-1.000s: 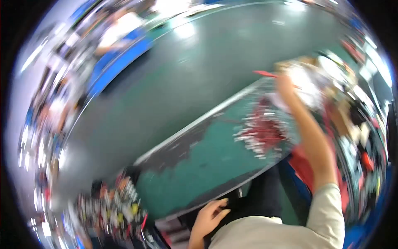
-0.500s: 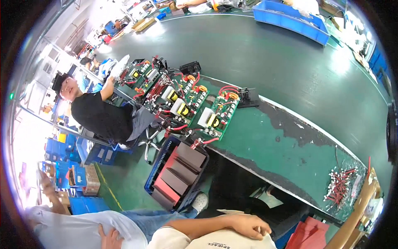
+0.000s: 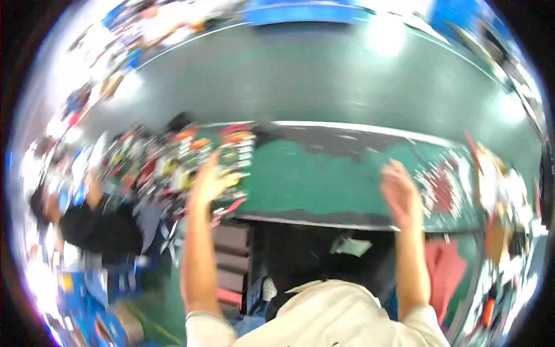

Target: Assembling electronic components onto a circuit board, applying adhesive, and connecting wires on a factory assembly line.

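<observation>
Boards [image 3: 182, 166], blurred, green with orange, yellow and white parts, crowd the left of the table [image 3: 312, 185], the rightmost reaching from near its back edge toward its front. Wires [image 3: 444, 188], dark red, white-ended, lie heaped near its right end.

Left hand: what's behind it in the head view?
Behind the left hand: a circuit board on the bench; its far end and right side show. Whatever the palm and fingers cover can't be seen, and blur hides any contact.

Left hand [image 3: 209, 179] at circuit boards [image 3: 245, 151], right hand [image 3: 400, 189] near red wires [image 3: 443, 191], green workbench [image 3: 315, 185]
</observation>
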Available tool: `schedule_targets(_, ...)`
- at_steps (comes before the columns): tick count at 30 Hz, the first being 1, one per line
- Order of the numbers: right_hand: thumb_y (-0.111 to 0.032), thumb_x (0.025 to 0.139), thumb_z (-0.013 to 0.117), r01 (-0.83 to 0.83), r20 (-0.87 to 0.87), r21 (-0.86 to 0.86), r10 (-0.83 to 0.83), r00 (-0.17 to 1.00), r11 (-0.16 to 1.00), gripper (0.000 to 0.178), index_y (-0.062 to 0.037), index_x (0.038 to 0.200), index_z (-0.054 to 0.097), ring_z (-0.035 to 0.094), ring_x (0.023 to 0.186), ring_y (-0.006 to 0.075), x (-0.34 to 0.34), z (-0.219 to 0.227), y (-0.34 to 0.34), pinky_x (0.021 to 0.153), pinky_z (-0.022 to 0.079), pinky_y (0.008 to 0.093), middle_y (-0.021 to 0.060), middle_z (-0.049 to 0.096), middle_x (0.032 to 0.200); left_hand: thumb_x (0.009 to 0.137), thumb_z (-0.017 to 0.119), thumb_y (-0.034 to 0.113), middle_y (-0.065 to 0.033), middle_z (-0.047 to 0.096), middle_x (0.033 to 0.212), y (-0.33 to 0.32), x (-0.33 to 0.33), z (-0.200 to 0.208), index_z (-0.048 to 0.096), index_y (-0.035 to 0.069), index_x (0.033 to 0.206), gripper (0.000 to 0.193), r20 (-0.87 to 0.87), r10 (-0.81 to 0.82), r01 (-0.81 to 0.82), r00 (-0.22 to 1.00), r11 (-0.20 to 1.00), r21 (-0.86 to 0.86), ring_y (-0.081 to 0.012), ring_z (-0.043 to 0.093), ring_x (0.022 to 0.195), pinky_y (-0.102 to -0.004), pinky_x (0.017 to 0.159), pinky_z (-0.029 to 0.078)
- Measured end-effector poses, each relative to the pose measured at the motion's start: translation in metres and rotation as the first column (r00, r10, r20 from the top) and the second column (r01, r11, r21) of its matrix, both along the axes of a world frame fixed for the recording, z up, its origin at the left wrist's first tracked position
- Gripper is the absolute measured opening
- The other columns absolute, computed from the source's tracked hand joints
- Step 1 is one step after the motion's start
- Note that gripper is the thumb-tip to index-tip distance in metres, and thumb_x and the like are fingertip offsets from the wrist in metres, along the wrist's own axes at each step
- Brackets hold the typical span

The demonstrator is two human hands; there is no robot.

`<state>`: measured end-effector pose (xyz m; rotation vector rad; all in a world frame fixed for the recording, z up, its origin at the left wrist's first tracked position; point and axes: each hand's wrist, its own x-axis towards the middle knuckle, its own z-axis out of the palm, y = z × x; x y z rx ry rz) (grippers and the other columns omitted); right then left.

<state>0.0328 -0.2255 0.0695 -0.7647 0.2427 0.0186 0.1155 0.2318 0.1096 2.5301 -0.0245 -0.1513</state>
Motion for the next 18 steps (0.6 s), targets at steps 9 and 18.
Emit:
schedule_targets(9, 0.004, 0.091, 0.059, 0.039, 0.018, 0.402, -0.050, 0.999, 0.915, 0.038, 0.0020, 0.127, 0.048, 0.059, 0.098, 0.0226, 0.006, -0.018, -0.019, 0.083, 0.053, 0.0282, 0.0146, 0.058, 0.109, 0.068, 0.083, 0.027, -0.0279, 0.052, 0.129, -0.019, 0.011, -0.033, 0.039, 0.005, 0.144, 0.090, 0.033, 0.118, -0.122, 0.992, 0.977, 0.175, -0.0406, 0.051, 0.120, -0.0440, 0.101, 0.043)
schedule_targets(18, 0.002, 0.081, 0.068, 0.005, 0.071, -0.771, 0.078, 0.994, 0.636, 0.040, 0.0000, 0.119, 0.055, 0.060, 0.091, 0.0117, 0.051, -0.017, -0.073, 0.081, 0.051, 0.0264, 0.0052, 0.059, 0.095, 0.071, 0.074, -0.003, -0.0114, 0.063, 0.118, -0.023, -0.006, -0.003, 0.043, 0.007, 0.143, 0.079, 0.222, -0.047, 0.040, 0.974, 0.998, 0.039, -0.0190, 0.061, 0.105, -0.0303, 0.090, 0.048)
